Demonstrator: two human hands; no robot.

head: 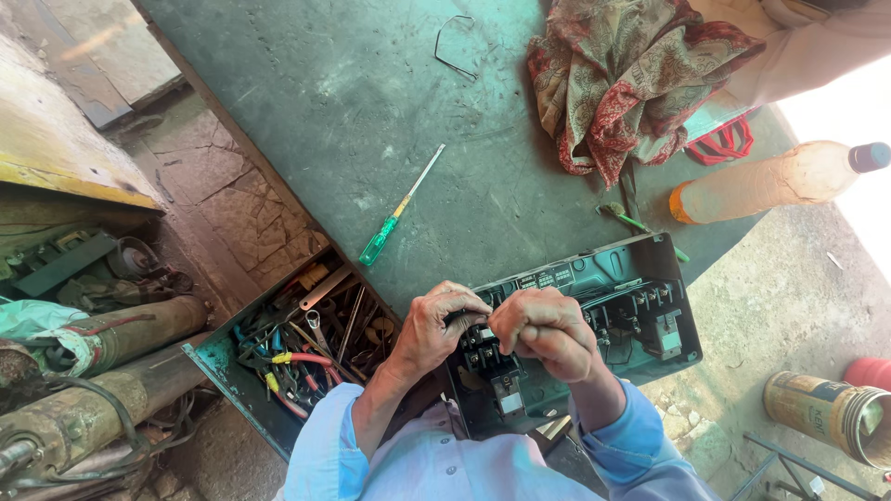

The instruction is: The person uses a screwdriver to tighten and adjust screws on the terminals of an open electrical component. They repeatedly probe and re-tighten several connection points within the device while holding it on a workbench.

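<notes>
Black electrical switch box (594, 315) lies open under your hands: left hand (436, 325) pinches its terminal block (483, 348), right hand (548, 329) curled tight at three o'clock.

Open dark-green electrical box (594, 315) lay flat under both hands, interior upward, black terminal blocks and switches exposed; small dark component (467, 322) was pinched between fingertips at left portion.

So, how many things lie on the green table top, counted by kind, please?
Screwdriver with green handle: 1
Bent wire piece: 1
Patterned cloth: 1
Plastic bottle: 1
Open dark electrical box, with both hands at it: 1
Red cord bundle: 1
Total: 6
</notes>
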